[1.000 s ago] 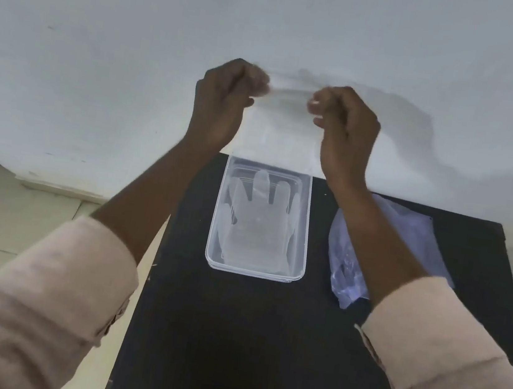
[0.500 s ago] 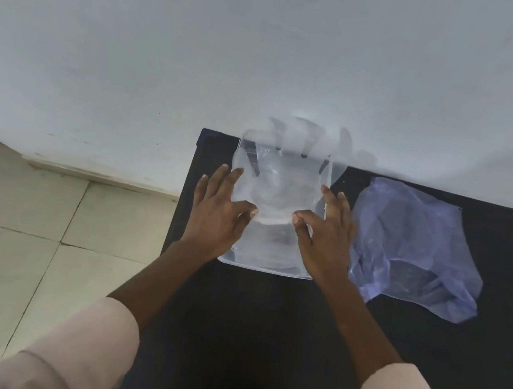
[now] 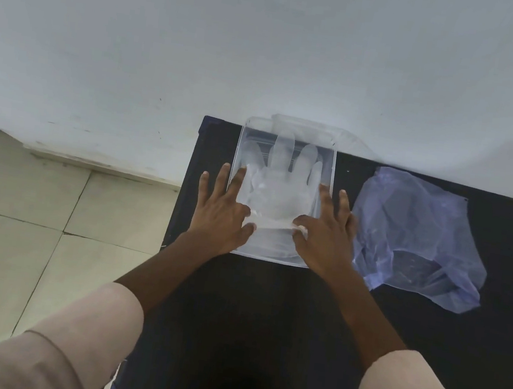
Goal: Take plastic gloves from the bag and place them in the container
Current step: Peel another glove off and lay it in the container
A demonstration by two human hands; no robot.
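Note:
A clear rectangular container (image 3: 334, 159) stands on the black table at its far edge. A clear plastic glove (image 3: 279, 181) lies spread flat in it, fingers pointing away, over at least one more glove. My left hand (image 3: 222, 211) and my right hand (image 3: 325, 229) rest on the container's left and right sides. Each pinches the glove's cuff edge between thumb and forefinger, the other fingers spread out. The bluish plastic bag (image 3: 413, 234) lies crumpled to the right of the container.
The black table (image 3: 266, 310) stands against a white wall (image 3: 267, 49). Its left edge drops to a tiled floor (image 3: 18, 212). My two sleeved forearms cross the near part of the table.
My hands came down from high in front of the wall and laid the glove into the container. Since half a second ago the glove has settled flat and my fingers have spread.

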